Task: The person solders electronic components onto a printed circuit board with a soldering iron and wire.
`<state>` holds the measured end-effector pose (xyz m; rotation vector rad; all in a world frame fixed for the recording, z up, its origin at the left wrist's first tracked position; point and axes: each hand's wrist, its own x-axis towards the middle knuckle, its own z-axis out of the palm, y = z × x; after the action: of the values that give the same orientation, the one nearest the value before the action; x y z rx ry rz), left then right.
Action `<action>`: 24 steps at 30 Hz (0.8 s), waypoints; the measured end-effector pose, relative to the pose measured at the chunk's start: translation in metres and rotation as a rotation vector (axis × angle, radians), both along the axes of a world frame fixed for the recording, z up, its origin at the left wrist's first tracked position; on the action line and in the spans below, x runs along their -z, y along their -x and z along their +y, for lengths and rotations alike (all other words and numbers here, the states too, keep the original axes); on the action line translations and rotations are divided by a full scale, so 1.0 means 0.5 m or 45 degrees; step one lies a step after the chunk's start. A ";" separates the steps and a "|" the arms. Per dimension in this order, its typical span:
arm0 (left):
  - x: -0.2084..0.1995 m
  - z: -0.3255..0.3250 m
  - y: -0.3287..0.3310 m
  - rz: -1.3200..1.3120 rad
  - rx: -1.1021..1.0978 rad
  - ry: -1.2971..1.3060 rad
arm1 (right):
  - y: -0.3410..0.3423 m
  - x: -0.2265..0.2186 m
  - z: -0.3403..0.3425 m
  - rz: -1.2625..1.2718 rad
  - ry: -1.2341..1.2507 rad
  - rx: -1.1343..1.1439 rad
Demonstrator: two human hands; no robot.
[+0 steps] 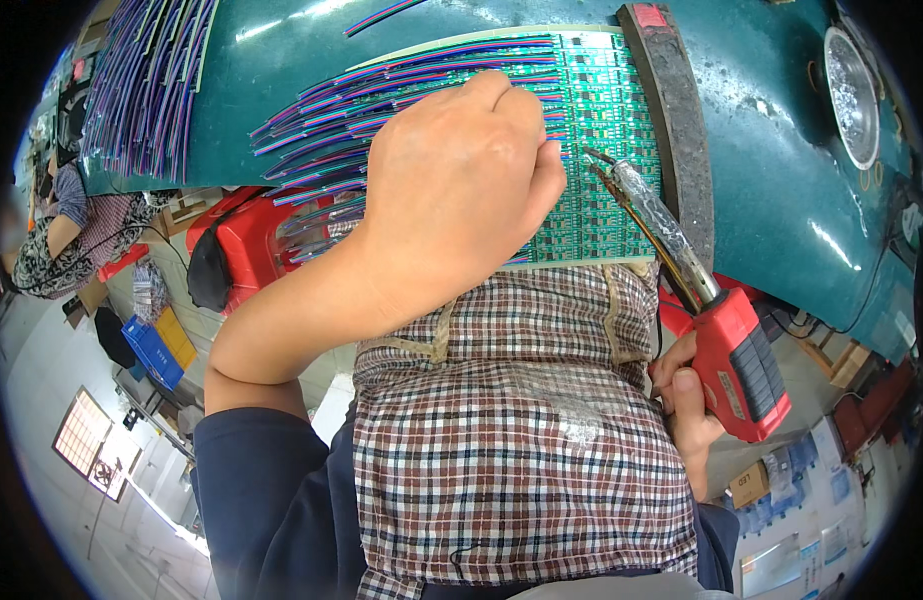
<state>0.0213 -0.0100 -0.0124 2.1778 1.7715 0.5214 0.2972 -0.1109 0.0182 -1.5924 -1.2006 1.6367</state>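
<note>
My left hand (461, 175) is closed above a green circuit board panel (606, 110), its fingers curled down where the wires meet the board. What the fingertips pinch is hidden beneath the hand. Rows of multicoloured ribbon wires (316, 120) run leftward from the panel, side by side. In my right hand (689, 405), low at the right by my apron, is a red soldering gun (739, 360) with a black grip. Its metal barrel slants up and left, and the thin tip reaches over the panel just right of my left thumb.
A dark heavy bar (676, 135) lies along the panel's right edge on the green table (771, 180). Farther right sits a round metal dish (851, 98). Another wired panel (146, 90) lies far left. A red stool (243, 250) and another person (66, 235) are beyond the table edge.
</note>
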 end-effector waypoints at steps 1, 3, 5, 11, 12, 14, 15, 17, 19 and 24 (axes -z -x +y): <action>0.000 0.000 0.000 -0.001 0.001 0.001 | -0.003 -0.001 -0.001 -0.020 0.020 -0.025; 0.001 0.000 0.000 0.006 0.003 -0.009 | -0.005 0.001 0.000 -0.033 0.003 -0.052; 0.000 0.000 0.000 0.010 0.006 -0.013 | -0.005 0.005 -0.001 -0.045 -0.014 -0.081; 0.001 -0.002 0.002 -0.013 -0.005 -0.001 | 0.000 0.007 0.003 0.018 -0.058 -0.073; 0.002 -0.002 0.003 -0.026 -0.005 0.002 | -0.002 0.010 -0.002 0.021 -0.053 -0.065; 0.000 -0.002 0.002 -0.023 -0.006 0.015 | -0.002 0.008 -0.001 0.024 -0.049 -0.057; -0.001 -0.002 0.002 -0.019 -0.009 0.028 | 0.001 0.003 0.007 0.033 -0.032 -0.073; 0.000 -0.001 0.001 -0.015 -0.007 0.018 | 0.006 0.005 0.010 0.044 -0.015 -0.089; 0.000 -0.001 0.000 -0.016 -0.003 0.006 | 0.010 0.009 0.005 0.051 -0.078 -0.030; 0.002 -0.004 0.000 0.007 -0.009 -0.008 | -0.002 0.005 -0.001 -0.016 -0.039 -0.016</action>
<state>0.0215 -0.0118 -0.0132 2.1798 1.7836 0.5233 0.2984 -0.1116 0.0156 -1.5816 -1.2386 1.6113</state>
